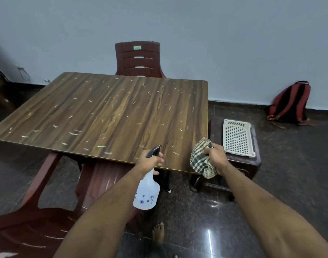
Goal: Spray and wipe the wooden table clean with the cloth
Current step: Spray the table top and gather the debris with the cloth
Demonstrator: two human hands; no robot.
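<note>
Over table [103, 108], spray bottle [146, 194], checked cloth [200, 159]

There is a single wide-angle view, worn on the person's head, looking forward and steeply down over both outstretched forearms. It stands close to the near edge of the table [107, 112], whose top fills the middle of the frame, with a chair [139, 60] and the wall at the far side. Straight lines bow toward the frame's edges, and the floor [271, 183] spreads to the right.
</note>
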